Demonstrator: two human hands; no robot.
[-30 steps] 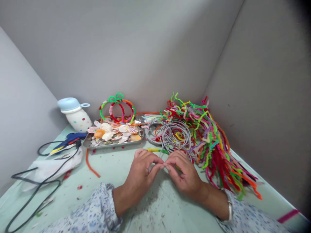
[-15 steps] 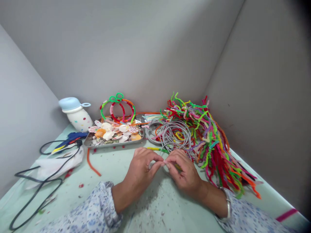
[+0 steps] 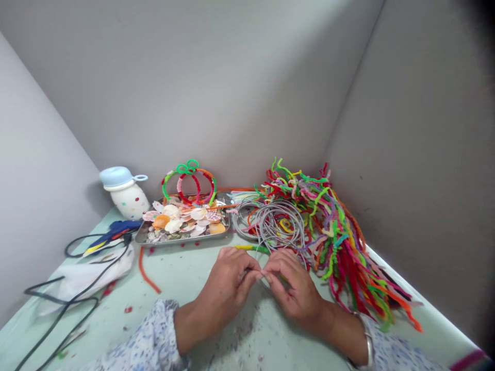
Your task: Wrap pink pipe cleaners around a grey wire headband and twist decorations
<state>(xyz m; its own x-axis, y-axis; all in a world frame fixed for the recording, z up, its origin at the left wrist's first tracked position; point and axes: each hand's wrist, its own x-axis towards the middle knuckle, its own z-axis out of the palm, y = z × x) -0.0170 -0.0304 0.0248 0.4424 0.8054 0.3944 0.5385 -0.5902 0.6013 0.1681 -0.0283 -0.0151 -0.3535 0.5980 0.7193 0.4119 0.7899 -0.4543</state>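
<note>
My left hand (image 3: 228,283) and my right hand (image 3: 296,286) meet over the table, thumbs and forefingers pinched tip to tip. Between them is a thin wire hoop, mostly hidden by the fingers. A yellow and green pipe-cleaner wrapping (image 3: 251,248) shows just beyond the knuckles, seemingly part of that hoop. Something small and pale is at the pinched fingertips, too small to make out. Close behind the right hand lies a coil of grey wire (image 3: 280,221).
A metal tray (image 3: 181,241) of seashells stands at the back, with pipe-cleaner hoops (image 3: 189,180) upright on it. A bottle (image 3: 129,201), blue-handled pliers (image 3: 116,229) and a black cable (image 3: 77,296) are left. Loose pipe cleaners (image 3: 340,247) heap on the right; an orange one (image 3: 146,273) lies front left.
The whole view has shifted slightly, so the table and objects sit lower in the picture. Both hands keep the same pinch, with hardly any movement of the fingers.
</note>
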